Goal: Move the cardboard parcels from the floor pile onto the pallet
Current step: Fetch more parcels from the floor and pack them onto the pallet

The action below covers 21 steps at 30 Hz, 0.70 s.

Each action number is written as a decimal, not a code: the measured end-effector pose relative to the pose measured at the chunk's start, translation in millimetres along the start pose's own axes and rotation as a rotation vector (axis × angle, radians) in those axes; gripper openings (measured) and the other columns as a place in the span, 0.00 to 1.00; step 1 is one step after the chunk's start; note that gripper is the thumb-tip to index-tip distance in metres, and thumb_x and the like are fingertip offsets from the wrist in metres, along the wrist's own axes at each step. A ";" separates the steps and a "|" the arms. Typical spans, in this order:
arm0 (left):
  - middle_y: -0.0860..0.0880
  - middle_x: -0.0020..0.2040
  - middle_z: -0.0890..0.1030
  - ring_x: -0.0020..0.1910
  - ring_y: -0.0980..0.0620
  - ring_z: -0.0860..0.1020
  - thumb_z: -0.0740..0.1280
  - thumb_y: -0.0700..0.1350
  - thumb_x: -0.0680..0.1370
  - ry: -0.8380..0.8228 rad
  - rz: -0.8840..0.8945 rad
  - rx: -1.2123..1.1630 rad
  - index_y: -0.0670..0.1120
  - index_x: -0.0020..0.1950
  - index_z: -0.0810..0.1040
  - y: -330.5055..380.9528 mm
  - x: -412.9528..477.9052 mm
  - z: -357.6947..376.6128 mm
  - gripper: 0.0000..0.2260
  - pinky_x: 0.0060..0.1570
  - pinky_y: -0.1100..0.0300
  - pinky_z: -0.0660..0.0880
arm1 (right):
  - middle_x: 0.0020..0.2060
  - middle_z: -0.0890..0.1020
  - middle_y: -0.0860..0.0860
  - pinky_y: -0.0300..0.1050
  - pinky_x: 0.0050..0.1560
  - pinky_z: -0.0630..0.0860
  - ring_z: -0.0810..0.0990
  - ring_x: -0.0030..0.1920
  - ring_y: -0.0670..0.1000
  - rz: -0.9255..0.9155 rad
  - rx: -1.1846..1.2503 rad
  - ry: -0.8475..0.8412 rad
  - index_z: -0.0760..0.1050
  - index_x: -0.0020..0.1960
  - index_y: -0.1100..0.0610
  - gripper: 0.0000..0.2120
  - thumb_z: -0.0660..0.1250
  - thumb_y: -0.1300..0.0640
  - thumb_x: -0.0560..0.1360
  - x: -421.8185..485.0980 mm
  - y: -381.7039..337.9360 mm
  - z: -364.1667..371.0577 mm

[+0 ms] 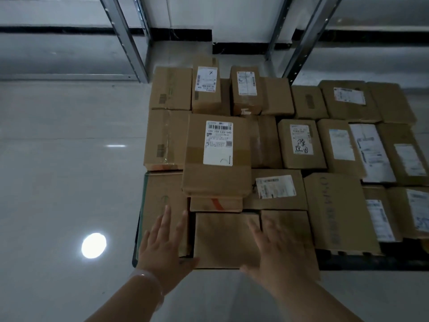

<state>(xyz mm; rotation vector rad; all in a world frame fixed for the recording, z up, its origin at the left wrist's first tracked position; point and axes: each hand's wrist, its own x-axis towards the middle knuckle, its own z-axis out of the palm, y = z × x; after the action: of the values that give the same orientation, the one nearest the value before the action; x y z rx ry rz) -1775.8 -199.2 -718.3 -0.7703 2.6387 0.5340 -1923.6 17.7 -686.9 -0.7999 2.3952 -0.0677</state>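
On the pallet (348,266), near edge, a plain parcel (222,238) sits; left hand (164,242) and right hand (276,249) flank it, fingers (167,214) spread, gripping nothing. Many parcels (218,145) stacked already; floor pile out of view.

A pale, glossy tiled floor (69,159) carries a dark pallet (362,266); its near edge shows at lower right, and a thin strip of its left side (greenish there) shows beside the nearest boxes. Cardboard parcels (301,145) cover nearly all of the deck, packed side by side in rows from the near edge to the back; a plain parcel (222,240) lies at the near edge; further right lies a long parcel (336,210) with handwriting along its top. Behind the pallet, metal rack uprights (130,43) stand on the floor; a round glare spot (94,245) shines on the tiles left of the pallet.
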 end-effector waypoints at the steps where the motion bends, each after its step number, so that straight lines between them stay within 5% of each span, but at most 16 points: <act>1: 0.60 0.66 0.17 0.72 0.56 0.29 0.60 0.74 0.70 -0.015 0.012 0.009 0.66 0.68 0.20 -5.8 -0.3 10.1 0.50 0.76 0.48 0.43 | 0.77 0.30 0.44 0.55 0.76 0.44 0.34 0.78 0.52 -0.034 -0.005 -0.019 0.19 0.67 0.33 0.52 0.66 0.32 0.73 2.2 -2.4 16.1; 7: 0.59 0.72 0.24 0.73 0.54 0.27 0.38 0.74 0.65 -0.037 0.087 0.072 0.67 0.68 0.23 -30.1 24.3 71.5 0.37 0.75 0.48 0.36 | 0.69 0.23 0.39 0.48 0.71 0.26 0.23 0.73 0.47 -0.395 -0.097 -0.116 0.32 0.76 0.34 0.44 0.63 0.37 0.76 43.5 -4.2 96.7; 10: 0.57 0.77 0.31 0.78 0.49 0.35 0.41 0.74 0.69 0.001 0.150 0.108 0.68 0.73 0.32 -39.1 34.9 101.6 0.36 0.75 0.45 0.38 | 0.72 0.25 0.40 0.49 0.72 0.26 0.25 0.75 0.48 -0.427 -0.158 -0.060 0.34 0.77 0.34 0.42 0.61 0.36 0.76 59.4 -0.2 125.9; 13: 0.47 0.79 0.60 0.76 0.41 0.63 0.54 0.72 0.72 0.014 0.189 0.125 0.59 0.77 0.63 -38.9 37.6 115.6 0.35 0.71 0.39 0.61 | 0.80 0.53 0.46 0.50 0.75 0.46 0.54 0.79 0.53 -0.468 -0.256 0.002 0.56 0.78 0.37 0.42 0.65 0.30 0.67 66.6 1.3 136.2; 15: 0.45 0.77 0.65 0.73 0.40 0.66 0.56 0.72 0.72 0.055 0.204 0.140 0.56 0.76 0.68 -41.1 39.5 127.6 0.35 0.67 0.38 0.61 | 0.75 0.68 0.49 0.54 0.68 0.59 0.69 0.73 0.54 -0.489 -0.269 0.046 0.67 0.75 0.41 0.44 0.67 0.28 0.63 70.6 3.6 145.5; 21: 0.43 0.78 0.62 0.75 0.38 0.63 0.50 0.75 0.75 0.100 0.230 0.206 0.58 0.79 0.61 -49.2 40.0 140.6 0.36 0.65 0.32 0.66 | 0.76 0.66 0.50 0.56 0.68 0.59 0.67 0.75 0.53 -0.506 -0.318 0.128 0.65 0.76 0.42 0.41 0.62 0.28 0.67 78.6 9.4 159.9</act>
<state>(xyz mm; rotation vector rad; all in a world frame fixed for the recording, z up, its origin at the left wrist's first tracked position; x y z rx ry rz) -1749.7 -193.2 -870.2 -0.4455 2.8376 0.2803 -1888.4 3.1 -861.2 -1.5799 2.2895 0.0635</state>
